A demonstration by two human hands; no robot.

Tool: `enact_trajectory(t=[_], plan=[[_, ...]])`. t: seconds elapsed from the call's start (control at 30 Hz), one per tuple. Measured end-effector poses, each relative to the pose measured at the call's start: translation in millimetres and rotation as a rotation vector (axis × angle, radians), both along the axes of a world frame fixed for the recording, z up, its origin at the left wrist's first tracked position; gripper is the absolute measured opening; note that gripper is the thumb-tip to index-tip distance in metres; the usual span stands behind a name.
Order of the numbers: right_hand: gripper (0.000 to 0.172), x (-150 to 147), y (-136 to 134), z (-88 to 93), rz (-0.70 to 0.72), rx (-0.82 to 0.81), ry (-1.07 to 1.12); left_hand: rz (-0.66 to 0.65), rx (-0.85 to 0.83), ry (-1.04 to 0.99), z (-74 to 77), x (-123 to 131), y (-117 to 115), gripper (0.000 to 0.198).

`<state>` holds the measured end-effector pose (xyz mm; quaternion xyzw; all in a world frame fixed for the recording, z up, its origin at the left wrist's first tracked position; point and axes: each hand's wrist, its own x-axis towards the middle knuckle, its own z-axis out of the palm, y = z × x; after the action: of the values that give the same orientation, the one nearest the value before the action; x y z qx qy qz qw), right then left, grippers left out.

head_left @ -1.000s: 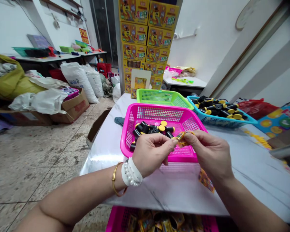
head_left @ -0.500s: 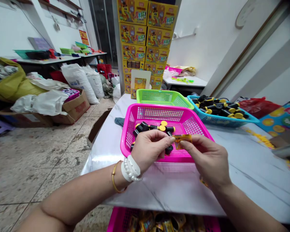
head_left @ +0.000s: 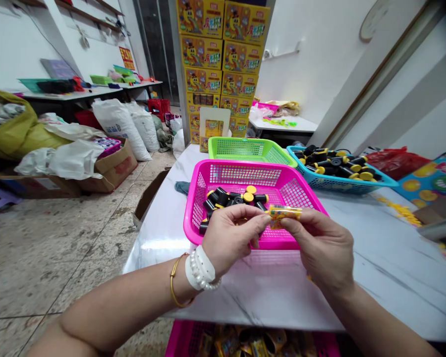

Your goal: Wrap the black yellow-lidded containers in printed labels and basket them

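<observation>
A small yellow printed plastic sleeve (head_left: 284,213) is stretched between my two hands, over the front of a pink basket (head_left: 278,243). My left hand (head_left: 232,230) pinches its left end between thumb and fingertips. With thumb and bent fingers, my right hand (head_left: 325,243) grips the right end. A bit of yellow film also shows under the right palm, mostly hidden. Inside the pink basket lie several small black tubes (head_left: 260,198) with yellow caps, partly covered by my left hand. Below the table edge, a second pink basket (head_left: 176,339) holds several similar yellow sleeves (head_left: 260,347).
Behind the pink basket stands a green basket (head_left: 252,145). To its right, a blue basket (head_left: 342,186) is heaped with black-and-yellow tubes. Yellow boxes (head_left: 204,52) are stacked beyond the table (head_left: 375,258). Cartons (head_left: 115,166) and white sacks (head_left: 117,124) stand on the floor at left.
The yellow sleeve has turned and now looks rounder, with a barcode side showing. Both hands keep their grip; the right hand has shifted very slightly rightward.
</observation>
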<state>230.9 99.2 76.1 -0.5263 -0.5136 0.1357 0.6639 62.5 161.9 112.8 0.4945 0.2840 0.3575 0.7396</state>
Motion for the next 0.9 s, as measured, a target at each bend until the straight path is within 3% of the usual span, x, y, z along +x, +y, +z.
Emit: enact_trajectory(t=[0.43, 0.73, 0.9], plan=[[0.008, 1.4, 2.1, -5.8, -0.141, -0.068, -0.083, 0.035, 0.054, 0.030, -0.1, 0.1, 0.4, 0.025], [0.009, 0.6, 1.2, -5.3, -0.103, -0.044, -0.156, 0.035, 0.098, 0.036, -2.8, 0.2, 0.3, 0.016], [0.008, 0.6, 1.0, -5.0, -0.116, -0.011, -0.144, 0.105, 0.052, 0.014, -4.1, 1.4, 4.9, 0.018]])
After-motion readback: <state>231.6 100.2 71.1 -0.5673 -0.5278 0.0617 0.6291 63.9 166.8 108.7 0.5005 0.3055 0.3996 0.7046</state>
